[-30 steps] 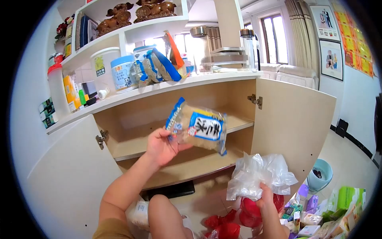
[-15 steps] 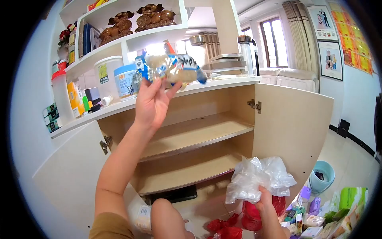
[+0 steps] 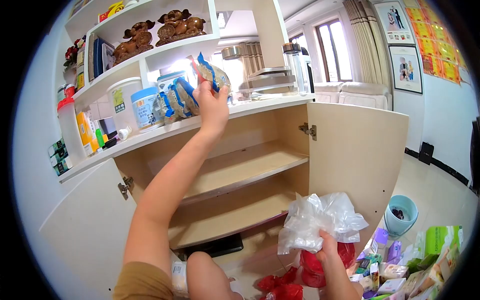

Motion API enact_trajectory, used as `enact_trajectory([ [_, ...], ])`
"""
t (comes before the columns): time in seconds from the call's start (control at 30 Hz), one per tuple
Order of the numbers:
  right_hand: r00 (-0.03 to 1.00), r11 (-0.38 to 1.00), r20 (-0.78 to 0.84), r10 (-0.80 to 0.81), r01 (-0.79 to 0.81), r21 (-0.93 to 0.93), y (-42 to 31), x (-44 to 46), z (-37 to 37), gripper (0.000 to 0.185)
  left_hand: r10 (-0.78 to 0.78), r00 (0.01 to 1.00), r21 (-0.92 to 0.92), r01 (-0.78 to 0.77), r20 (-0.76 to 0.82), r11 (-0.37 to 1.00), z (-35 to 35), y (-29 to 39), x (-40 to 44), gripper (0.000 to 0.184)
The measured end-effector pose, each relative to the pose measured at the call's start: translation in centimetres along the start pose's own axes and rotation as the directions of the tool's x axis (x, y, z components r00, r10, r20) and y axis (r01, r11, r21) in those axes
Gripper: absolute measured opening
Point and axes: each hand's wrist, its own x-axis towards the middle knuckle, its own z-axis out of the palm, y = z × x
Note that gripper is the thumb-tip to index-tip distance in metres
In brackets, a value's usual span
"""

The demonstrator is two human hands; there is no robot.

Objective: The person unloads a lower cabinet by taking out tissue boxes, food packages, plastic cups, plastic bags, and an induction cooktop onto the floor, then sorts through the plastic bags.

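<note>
The left hand [image 3: 212, 107] pinches a shiny packet [image 3: 217, 76], just beside other packets [image 3: 172, 104].
The shiny packet looks light, bendy and maybe slippery, so holding it around its middle seems best. Lower down, the right hand [image 3: 328, 246] grips a thin, crinkly plastic bag [image 3: 325, 216].

Two doors [image 3: 357, 150] flank the one cabinet [image 3: 200, 237], with two shelf boards [image 3: 245, 167] inside it. Above it stand two wooden figurines [image 3: 181, 28]. To its right are two framed pictures [image 3: 406, 70] and one bucket [image 3: 400, 229]. Before it, two grips: the left grip [image 3: 212, 102], with one packet [image 3: 216, 76], and the right grip [image 3: 327, 246].
</note>
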Motion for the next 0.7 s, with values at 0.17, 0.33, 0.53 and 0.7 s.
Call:
enact_trajectory([
  [0.17, 1.000, 0.999, 0.024, 0.003, -0.004, 0.038, 0.0, 0.0, -0.2, 0.040, -0.020, 0.999, 0.060, 0.022, -0.035, 0.998, 1.3, -1.8, -0.7, 0.027],
  [0.33, 0.999, 1.000, 0.032, -0.009, 0.008, 0.029, 0.1, 0.2, -0.5, 0.040, 0.037, 0.999, 0.352, -0.028, -0.020, 0.935, 1.1, -2.6, -1.5, 0.028],
  [0.53, 0.999, 1.000, -0.029, -0.014, 0.014, -0.004, 0.2, -0.3, -0.1, 0.042, -0.112, 0.993, 0.458, 0.110, -0.023, 0.882, 0.8, -2.1, -2.1, 0.029],
  [0.7, 1.000, 1.000, -0.018, -0.011, 0.011, -0.008, 0.3, 0.0, -0.6, 0.042, 0.015, 0.992, 0.404, 0.039, -0.129, 0.914, 1.5, -2.8, -2.6, 0.033],
])
